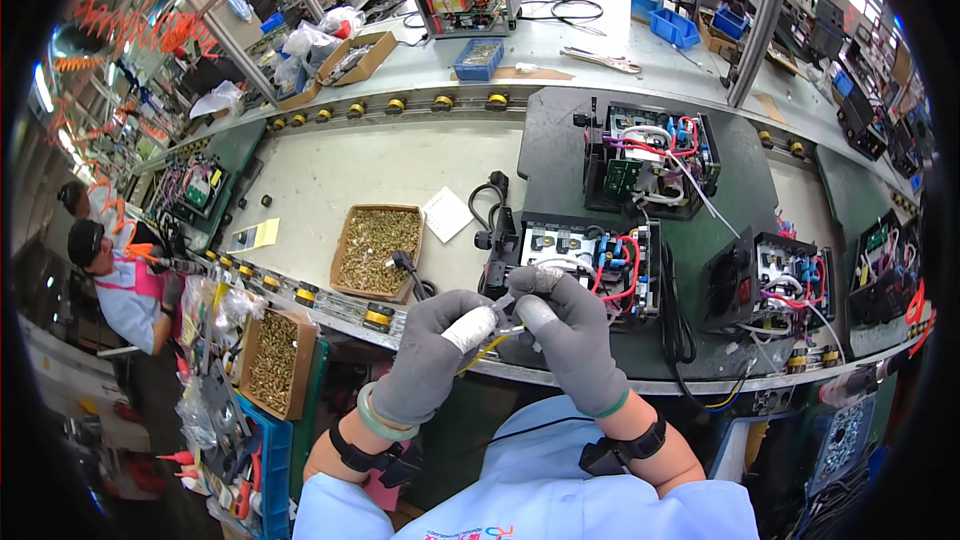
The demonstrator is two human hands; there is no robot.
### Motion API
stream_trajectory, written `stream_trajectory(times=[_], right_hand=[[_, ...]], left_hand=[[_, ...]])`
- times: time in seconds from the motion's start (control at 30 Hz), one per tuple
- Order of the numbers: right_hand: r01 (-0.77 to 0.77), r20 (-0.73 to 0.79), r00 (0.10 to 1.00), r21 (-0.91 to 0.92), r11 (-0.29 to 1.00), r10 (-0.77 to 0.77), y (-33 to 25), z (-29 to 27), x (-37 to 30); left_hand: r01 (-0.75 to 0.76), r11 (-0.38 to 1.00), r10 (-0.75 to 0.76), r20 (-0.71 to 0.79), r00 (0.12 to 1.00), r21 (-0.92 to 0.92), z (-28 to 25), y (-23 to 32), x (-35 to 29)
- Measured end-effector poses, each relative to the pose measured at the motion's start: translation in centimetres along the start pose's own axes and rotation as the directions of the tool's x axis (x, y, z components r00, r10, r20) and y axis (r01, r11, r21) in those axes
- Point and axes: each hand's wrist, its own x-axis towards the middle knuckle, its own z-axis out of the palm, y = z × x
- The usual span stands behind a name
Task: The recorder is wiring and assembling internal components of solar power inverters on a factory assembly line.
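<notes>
In grey gloves with whitish fingertips, my left hand [430, 342] and my right hand [573, 338] meet near the bench edge. A yellow wire [482, 354] with a pale end runs between them, both hands pinching around that end. A small translucent piece shows at the left fingertips; its kind is unclear. Just beyond the fingers stands an open-topped electrical unit [585, 252] with red and white wires and a black power cord [672, 310] beside it. Left of the hands, a cardboard box [338, 258] holds many small brass-coloured metal parts, with a black plug at its right edge.
More open units sit on the green boards, one behind [655, 155] and one at right [775, 280]. Another parts box [300, 365] stands lower left by a blue crate [275, 460]. Rollers line the conveyor. Two people are at far left; pliers [600, 60] lie on the back bench.
</notes>
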Motion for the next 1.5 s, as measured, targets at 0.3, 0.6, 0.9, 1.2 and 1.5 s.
stream_trajectory(times=[0.3, 0.6, 0.9, 1.2, 1.5], right_hand=[[0.208, 0.193, 0.968, -0.250, 0.946, -0.162, 0.3, -0.1, 0.1], [-0.053, 0.297, 0.955, 0.088, 0.995, 0.025, 0.9, -0.2, 1.5], [-0.249, 0.458, 0.884, 0.301, 0.920, 0.090, 0.9, 1.6, 2.7], [-0.122, 0.214, 0.973, 0.155, 0.980, 0.087, 1.0, 4.5, 3.6], [-0.091, 0.160, 0.984, 0.072, 0.993, 0.079, 1.9, 6.6, 3.1]], left_hand=[[0.005, 0.994, -0.005, 0.002, 1.000, -0.113, 0.4, -0.3, -0.5], [0.082, 0.991, -0.074, 0.073, 0.995, -0.102, -0.4, -0.6, 0.1], [0.193, 0.824, -0.097, 0.203, 0.974, -0.533, -2.7, -2.1, 0.7], [-0.261, 0.944, 0.235, -0.144, 0.961, -0.202, -1.5, -1.7, -0.2], [-0.398, 0.905, 0.365, -0.208, 0.908, -0.149, -2.8, -3.1, -1.1]])
